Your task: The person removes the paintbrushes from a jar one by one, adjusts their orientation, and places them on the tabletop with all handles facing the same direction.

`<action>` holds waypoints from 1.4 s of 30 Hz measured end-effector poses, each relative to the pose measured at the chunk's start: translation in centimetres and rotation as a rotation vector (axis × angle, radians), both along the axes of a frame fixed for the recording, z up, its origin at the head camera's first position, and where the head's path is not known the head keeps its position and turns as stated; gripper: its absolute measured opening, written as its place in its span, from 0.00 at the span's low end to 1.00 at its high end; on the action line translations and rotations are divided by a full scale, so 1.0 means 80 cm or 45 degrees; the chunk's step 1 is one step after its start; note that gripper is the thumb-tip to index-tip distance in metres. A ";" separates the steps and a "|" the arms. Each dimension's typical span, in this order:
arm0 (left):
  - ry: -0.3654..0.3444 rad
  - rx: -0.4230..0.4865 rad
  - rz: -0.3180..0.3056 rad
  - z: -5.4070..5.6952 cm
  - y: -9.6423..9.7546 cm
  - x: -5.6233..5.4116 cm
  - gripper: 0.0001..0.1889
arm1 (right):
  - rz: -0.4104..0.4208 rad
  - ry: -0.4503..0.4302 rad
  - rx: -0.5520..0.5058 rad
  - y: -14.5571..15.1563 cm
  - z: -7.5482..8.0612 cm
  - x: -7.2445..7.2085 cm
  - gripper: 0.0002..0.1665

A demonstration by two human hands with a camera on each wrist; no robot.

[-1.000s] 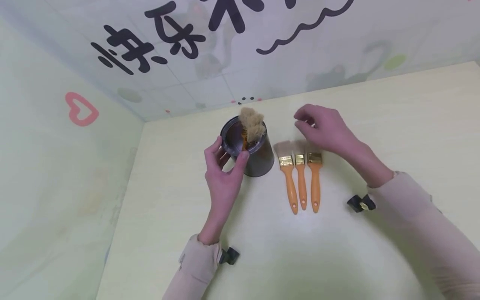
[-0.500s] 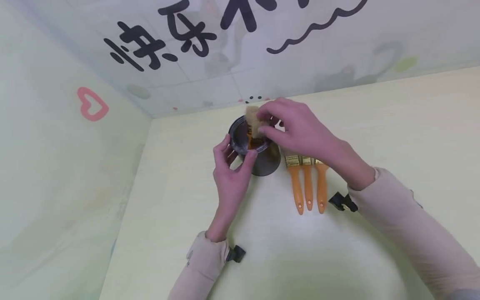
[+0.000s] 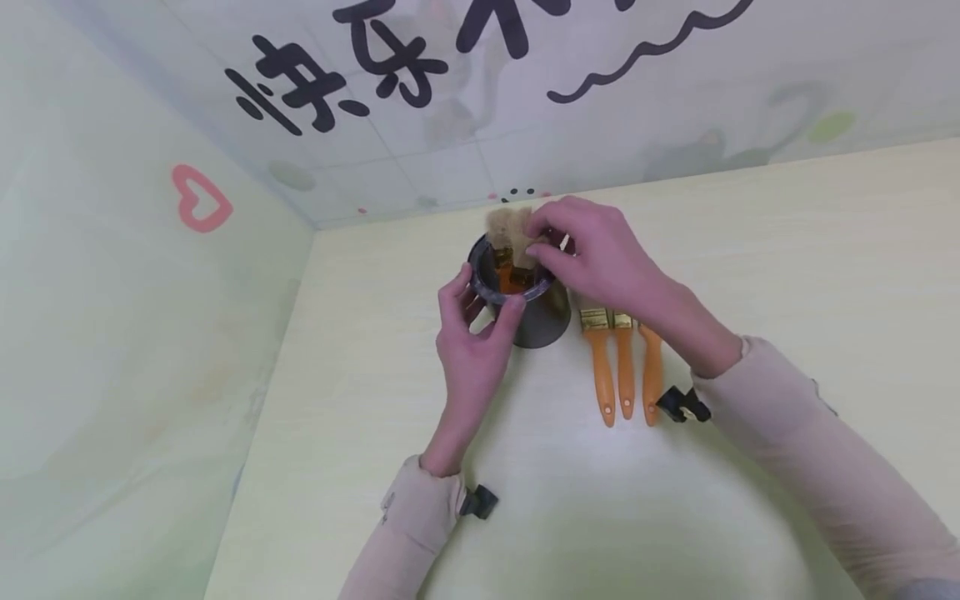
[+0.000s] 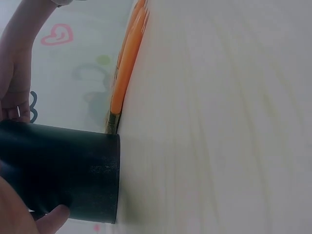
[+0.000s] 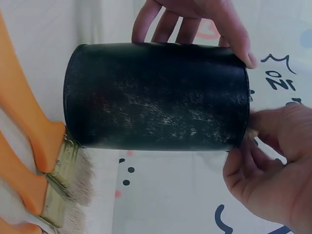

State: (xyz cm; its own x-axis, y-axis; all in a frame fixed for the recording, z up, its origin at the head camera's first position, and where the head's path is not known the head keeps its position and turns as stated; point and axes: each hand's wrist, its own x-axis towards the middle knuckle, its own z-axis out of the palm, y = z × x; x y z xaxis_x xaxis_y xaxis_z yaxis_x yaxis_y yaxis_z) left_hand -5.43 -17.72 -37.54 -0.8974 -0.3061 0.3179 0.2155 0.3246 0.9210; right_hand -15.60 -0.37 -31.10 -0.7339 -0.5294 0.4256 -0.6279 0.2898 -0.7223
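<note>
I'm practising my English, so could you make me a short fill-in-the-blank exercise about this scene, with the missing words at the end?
The left hand grips the can, while the right hand pinches a brush whose bristles point ____.
On the table, ____ brushes lie beside the can.
Their handles are ____.
The heart on the wall is ____.

Missing words: up; three; orange; pink.

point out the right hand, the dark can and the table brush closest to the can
Right hand (image 3: pixel 602 260): head view, near the thumb's base
Dark can (image 5: pixel 156 97): right wrist view, side wall
Table brush (image 3: pixel 603 372): head view, orange handle
</note>
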 end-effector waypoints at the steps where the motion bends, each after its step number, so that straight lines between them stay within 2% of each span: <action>1: 0.001 -0.004 0.001 0.000 0.000 0.000 0.35 | -0.007 0.010 -0.021 0.000 -0.002 0.000 0.06; 9: 0.018 -0.026 0.009 -0.001 0.001 0.000 0.35 | -0.041 0.058 -0.100 -0.006 -0.011 0.003 0.04; 16: 0.019 -0.032 0.018 -0.001 0.001 -0.003 0.35 | -0.063 0.143 -0.222 -0.001 -0.002 0.007 0.04; 21: 0.029 -0.041 0.016 -0.001 0.001 -0.005 0.35 | -0.050 0.158 -0.323 0.002 0.005 0.007 0.03; 28: 0.009 -0.041 0.025 -0.002 0.000 -0.003 0.36 | -0.009 0.043 -0.286 0.007 0.004 0.011 0.03; 36: -0.002 -0.062 0.036 0.000 0.001 -0.002 0.36 | 0.169 -0.114 -0.308 0.008 -0.001 0.009 0.04; 42: -0.010 -0.082 0.061 0.001 0.001 -0.001 0.36 | 0.249 -0.088 -0.316 0.005 -0.004 0.005 0.02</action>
State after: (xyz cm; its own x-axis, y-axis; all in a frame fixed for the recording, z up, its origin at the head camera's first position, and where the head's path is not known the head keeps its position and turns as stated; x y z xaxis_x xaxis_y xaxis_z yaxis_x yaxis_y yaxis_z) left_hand -5.51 -17.63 -37.45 -0.8848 -0.3278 0.3312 0.1910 0.3932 0.8994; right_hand -15.22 0.07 -31.42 -0.6604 -0.5494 0.5120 -0.6013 -0.0215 -0.7987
